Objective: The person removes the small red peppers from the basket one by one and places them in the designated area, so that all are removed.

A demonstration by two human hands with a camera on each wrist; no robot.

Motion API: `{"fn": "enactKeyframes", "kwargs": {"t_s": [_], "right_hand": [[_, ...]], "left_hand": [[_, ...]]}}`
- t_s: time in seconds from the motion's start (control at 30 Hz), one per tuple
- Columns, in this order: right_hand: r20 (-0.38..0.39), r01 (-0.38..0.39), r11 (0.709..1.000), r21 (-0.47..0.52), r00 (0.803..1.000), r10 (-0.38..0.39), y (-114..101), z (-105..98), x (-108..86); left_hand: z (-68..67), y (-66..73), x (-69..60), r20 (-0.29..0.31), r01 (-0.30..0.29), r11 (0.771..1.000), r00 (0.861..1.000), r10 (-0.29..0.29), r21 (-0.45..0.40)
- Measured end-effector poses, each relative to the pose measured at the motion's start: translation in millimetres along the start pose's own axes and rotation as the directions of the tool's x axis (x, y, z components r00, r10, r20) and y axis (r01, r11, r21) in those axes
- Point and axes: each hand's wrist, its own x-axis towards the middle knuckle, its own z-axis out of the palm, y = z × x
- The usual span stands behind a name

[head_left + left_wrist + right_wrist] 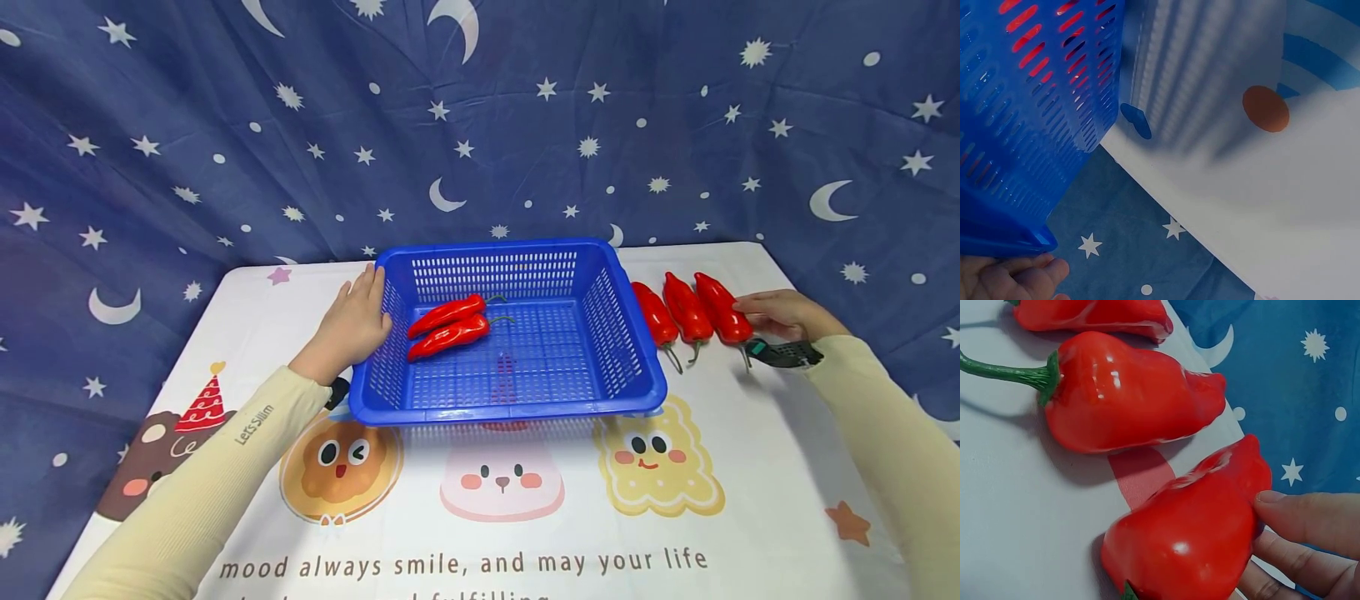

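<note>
My left hand [356, 317] rests on the left rim of a blue plastic basket [510, 411], its fingers extended along the edge. In the left wrist view, fingertips [1022, 275] show against the rim. Inside the basket lie two slim red chili peppers [450, 336] with green stems, side by side toward the left. At the right, my right hand [783, 312] touches the side of the rightmost plump red pepper [1188, 531] with its fingertips. That pepper lies on the table, and part of the hand falls outside the right wrist view.
Two more plump red peppers, a middle one [687, 308] and a left one [655, 314], lie between the basket's right wall and my right hand. The white printed tablecloth [502, 542] reaches a blue star-patterned curtain [525, 125] behind.
</note>
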Motion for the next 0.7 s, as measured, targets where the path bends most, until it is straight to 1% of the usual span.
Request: {"fn": "enactKeyframes", "kwargs": {"t_s": [0.13, 0.2, 0.3, 0.4, 0.53, 0.63, 0.7], "right_hand": [[0.015, 0.044, 0.998, 0.049, 0.999, -0.044, 6, -4, 2.7], [0.028, 0.072, 0.993, 0.095, 0.997, -0.075, 9, -6, 4.1], [0.052, 0.074, 0.977, 0.198, 0.995, -0.086, 12, -9, 4.5], [0.109, 0.041, 0.943, 0.33, 0.991, -0.081, 14, -11, 5.4], [0.182, -0.012, 0.892, 0.452, 0.98, -0.079, 17, -14, 6.8], [0.192, -0.025, 0.872, 0.488, 0.978, -0.08, 21, -15, 6.5], [0.194, -0.029, 0.852, 0.523, 0.977, -0.085, 23, -16, 6.6]], "left_hand": [[0.0, -0.7, 0.0, 0.004, 0.001, 1.0, 1.0, -0.001, 0.001], [-0.4, -1.0, -0.1, 0.005, 0.001, 1.0, 1.0, -0.001, 0.0], [-0.8, -1.3, 0.0, 0.007, 0.005, 1.0, 1.0, -0.005, 0.001], [-1.2, -1.0, -0.2, 0.007, 0.007, 1.0, 1.0, -0.007, 0.004], [-1.2, -0.3, -0.2, 0.003, 0.001, 1.0, 1.0, -0.001, 0.007], [-1.3, -0.1, -0.1, 0.002, 0.001, 1.0, 1.0, -0.001, 0.008], [-1.6, -0.2, 0.0, 0.002, 0.001, 1.0, 1.0, -0.001, 0.009]]}}
